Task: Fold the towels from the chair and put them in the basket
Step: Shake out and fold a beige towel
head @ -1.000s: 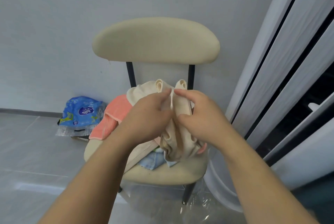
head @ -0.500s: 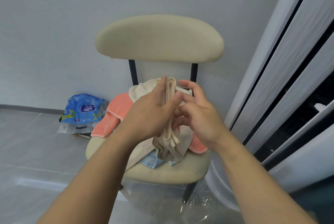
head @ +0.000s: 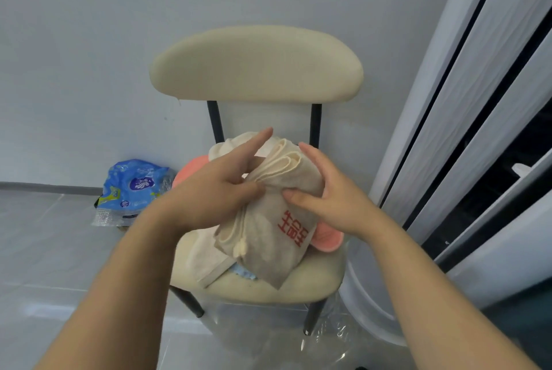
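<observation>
Both the left hand [head: 215, 193] and the right hand [head: 331, 199] pinch one folded towel [head: 268, 238], thumbs in front. It is held over the chair [head: 313, 283] seat, long axis near upright, folds uppermost. Three more lie beneath: cream towel [head: 206, 253], pink towel [head: 327, 238], blue towel [head: 243, 274].

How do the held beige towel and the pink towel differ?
The beige towel is folded in layers, gripped by the left hand and right hand; the pink towel lies loose on the chair. Beige towel shows red print; the pink towel's visible part is plain. Both are soft cloth.
</observation>
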The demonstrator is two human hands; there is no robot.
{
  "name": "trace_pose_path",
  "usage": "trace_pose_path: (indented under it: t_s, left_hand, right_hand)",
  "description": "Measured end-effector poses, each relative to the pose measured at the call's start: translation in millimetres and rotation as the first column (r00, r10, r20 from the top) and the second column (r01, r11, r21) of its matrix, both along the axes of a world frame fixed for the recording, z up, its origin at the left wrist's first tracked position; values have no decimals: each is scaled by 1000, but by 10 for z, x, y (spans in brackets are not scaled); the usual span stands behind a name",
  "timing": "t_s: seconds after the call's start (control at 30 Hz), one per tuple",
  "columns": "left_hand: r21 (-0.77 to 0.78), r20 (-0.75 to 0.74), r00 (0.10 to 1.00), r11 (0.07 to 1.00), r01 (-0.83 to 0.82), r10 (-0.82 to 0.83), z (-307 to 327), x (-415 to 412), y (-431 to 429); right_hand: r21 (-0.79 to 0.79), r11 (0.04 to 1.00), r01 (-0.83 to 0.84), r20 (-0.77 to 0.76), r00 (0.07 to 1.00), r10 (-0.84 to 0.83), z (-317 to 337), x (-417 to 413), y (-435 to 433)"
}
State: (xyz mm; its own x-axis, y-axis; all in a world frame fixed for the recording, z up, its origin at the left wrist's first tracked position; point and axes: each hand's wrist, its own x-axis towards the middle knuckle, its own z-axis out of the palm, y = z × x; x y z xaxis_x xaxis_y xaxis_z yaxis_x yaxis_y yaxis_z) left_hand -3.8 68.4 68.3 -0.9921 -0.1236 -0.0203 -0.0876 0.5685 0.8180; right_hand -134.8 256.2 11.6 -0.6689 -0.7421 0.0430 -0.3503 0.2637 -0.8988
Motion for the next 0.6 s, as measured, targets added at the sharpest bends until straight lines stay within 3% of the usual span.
trace_pose_path:
  t_s: [0.1,0.27,0.43,0.6]
  left_hand:
    - [-25,74,997,999,25,-23,-16,33,-98]
    - [-174,146,987,984,-46,72,-119,-29,-52]
    - [-228,1,949,924,-308,316,-302,-206,101]
    - [-217,-201,891,869,-446,407,-358,-227,140]
  right_hand:
    - [-16,1000,-16,-1,1000,16,-18,-37,20]
    - [41,994,106,-97,990,-101,-107,74,-94]
    - [39,994,101,-119,988,-96,-149,147,-170]
    - [-15,983,184,-69,980,-185,-150,132,-182]
